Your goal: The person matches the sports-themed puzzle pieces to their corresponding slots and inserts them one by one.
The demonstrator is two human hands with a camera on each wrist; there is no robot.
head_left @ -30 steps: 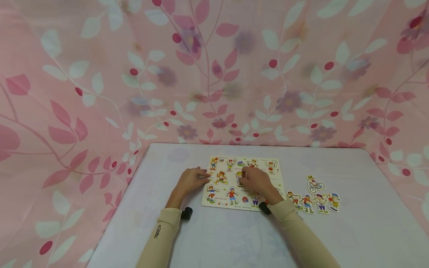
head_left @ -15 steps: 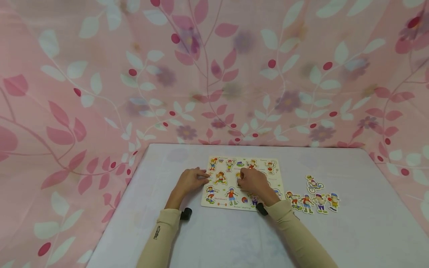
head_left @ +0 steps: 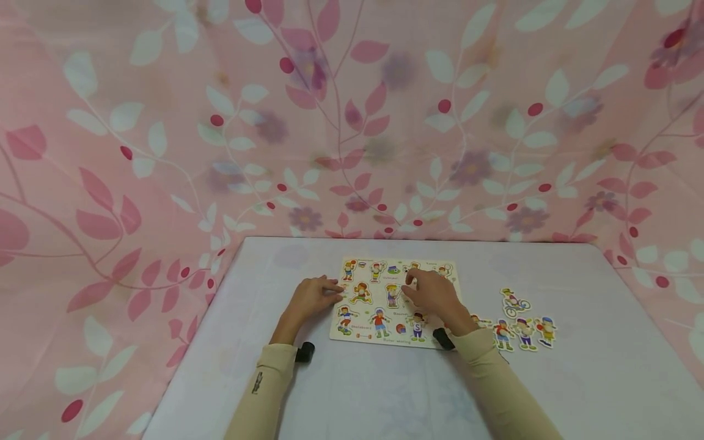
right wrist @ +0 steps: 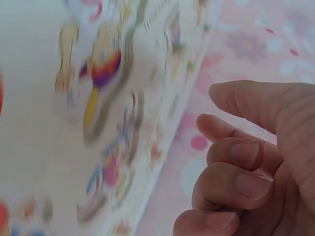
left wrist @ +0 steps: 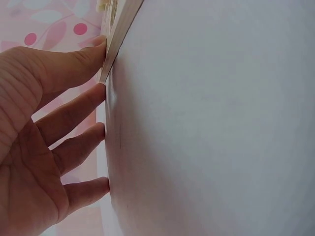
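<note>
A pale wooden puzzle board [head_left: 368, 326] with cartoon sports figures lies on the table. My left hand [head_left: 313, 302] is at its left edge. In the left wrist view the thumb of that hand [left wrist: 34, 132] touches the board's edge [left wrist: 118, 42], and the other fingertips rest on the table, fairly straight. Above the board's right half hovers my right hand [head_left: 434, 296], loosely bent and holding nothing; its thumb and index finger are apart in the right wrist view. Just left of its fingertips, a baseball figure piece [head_left: 393, 296] sits on the board.
Right of the board lie several loose figure pieces: a cyclist [head_left: 514, 304] behind a row that includes a red-shirted figure [head_left: 503, 335] and one in yellow [head_left: 546, 332]. The right forearm partly covers the row's left end. A pink floral curtain [head_left: 352, 122] hangs behind the white table [head_left: 352, 391].
The right hand has come off the baseball figure piece and moved right, so that piece now shows on the board. The left hand stays in place.
</note>
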